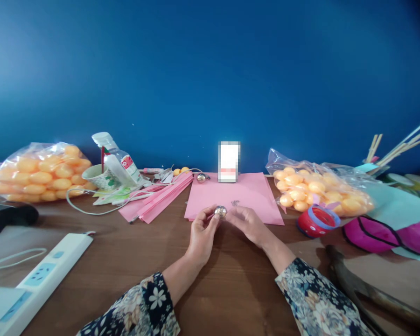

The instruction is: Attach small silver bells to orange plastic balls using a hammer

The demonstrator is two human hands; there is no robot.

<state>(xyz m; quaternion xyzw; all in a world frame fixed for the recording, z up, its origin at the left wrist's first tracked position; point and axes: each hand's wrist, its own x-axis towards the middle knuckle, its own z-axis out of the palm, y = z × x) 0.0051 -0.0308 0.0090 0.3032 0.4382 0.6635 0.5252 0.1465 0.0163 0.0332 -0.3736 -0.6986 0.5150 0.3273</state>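
Note:
My left hand (203, 233) pinches a small shiny metal ball, perhaps a bell (220, 212), between thumb and fingers just over the front edge of the pink paper (210, 196). My right hand (247, 224) is closed close to its right side, fingertips together. Whether anything small sits in those fingertips cannot be made out. Just beyond my hands, a little heap of thin metal pieces (235, 203) lies on the paper. A second shiny metal ball (201, 178) rests near the sheet's back left corner.
A lit phone (228, 161) stands behind the paper. Bags of orange balls (44, 172) (304, 189) flank it. Pink strips (168, 198), a tilted bottle (121, 161) and a cup (100, 177) lie left; a power strip (52, 266) is nearer. At right are a red pot (317, 221) and magenta eye mask (373, 233).

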